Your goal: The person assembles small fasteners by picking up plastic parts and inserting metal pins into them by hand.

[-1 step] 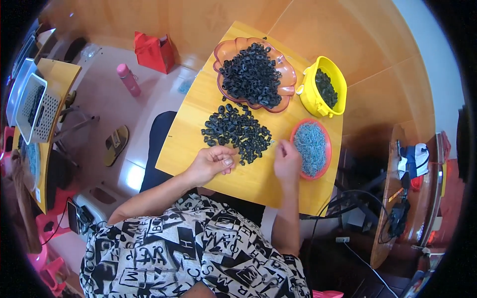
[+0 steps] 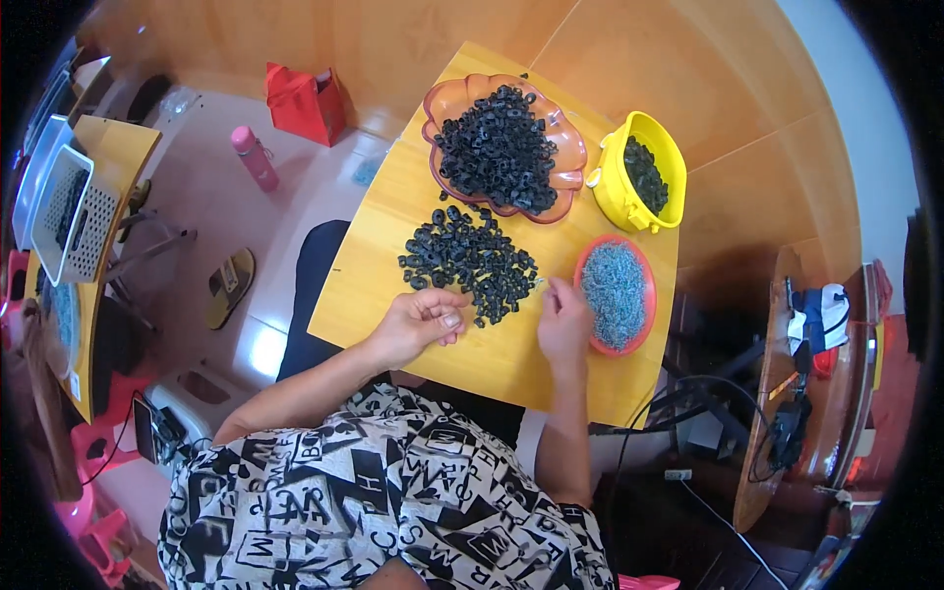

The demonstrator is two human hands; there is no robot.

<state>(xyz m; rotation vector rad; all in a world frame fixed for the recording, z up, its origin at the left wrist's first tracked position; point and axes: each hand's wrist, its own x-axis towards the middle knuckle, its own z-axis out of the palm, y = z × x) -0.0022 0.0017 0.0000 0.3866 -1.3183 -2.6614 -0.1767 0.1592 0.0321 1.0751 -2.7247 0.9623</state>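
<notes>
A loose pile of small black plastic parts (image 2: 462, 256) lies on the yellow wooden table (image 2: 364, 285). My left hand (image 2: 425, 321) is at the pile's near edge, its fingers curled and the thumb pressed in; whatever it may grip is too small to make out. To the right of the pile, my right hand (image 2: 565, 323) is closed in a pinch, and its fingertips hide what they hold. Close beside that hand stands a red oval dish (image 2: 649, 315) heaped with small grey-blue metallic pieces (image 2: 614, 285).
A translucent orange shell-shaped tray (image 2: 565, 147) at the table's far side carries a heap of black parts. Right of it stands a yellow bucket (image 2: 615, 187) with more dark parts. A perforated white basket (image 2: 93, 231) rests on another table at left. A pink bottle (image 2: 256, 159) stands on the floor.
My right hand has shifted very slightly to the left, away from the red dish. The left hand and the piles look the same.
</notes>
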